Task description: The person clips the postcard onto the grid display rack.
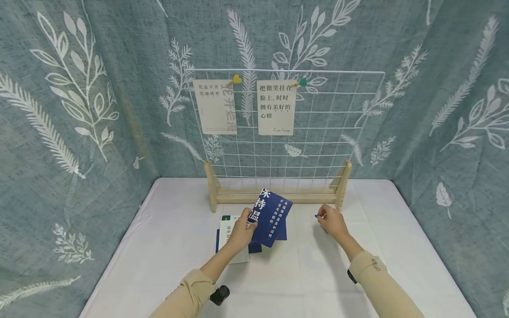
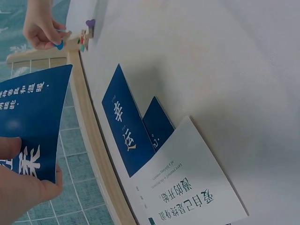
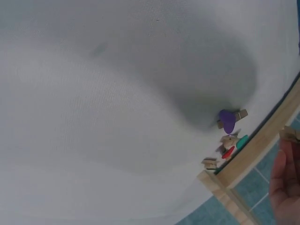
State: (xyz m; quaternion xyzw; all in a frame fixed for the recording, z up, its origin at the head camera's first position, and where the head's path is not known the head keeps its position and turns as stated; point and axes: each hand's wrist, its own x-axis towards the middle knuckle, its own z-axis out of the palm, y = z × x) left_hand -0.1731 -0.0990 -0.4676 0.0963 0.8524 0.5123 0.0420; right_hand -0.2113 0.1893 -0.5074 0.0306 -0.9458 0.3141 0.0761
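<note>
My left hand (image 1: 240,232) grips a dark blue card (image 1: 274,216) with white characters by its left edge, tilted above the table. Between the thumb and fingers of my right hand (image 1: 333,223) is a small wooden clothespin (image 3: 289,134) with a blue decoration (image 2: 59,45), held near the rack's right foot. Under the left hand lie a white card (image 2: 187,183) with dark print and blue cards (image 2: 123,122), partly overlapping. Two pale printed cards, one on the left (image 1: 216,108) and one farther right (image 1: 277,108), hang on the wire grid, each by a clothespin.
The white wire grid rack (image 1: 314,132) stands upright on a wooden base (image 1: 274,197) at the table's back. By its right foot lie several clothespins, one with a purple heart (image 3: 227,121). A leaf-patterned curtain (image 1: 131,88) surrounds the white table (image 1: 135,260).
</note>
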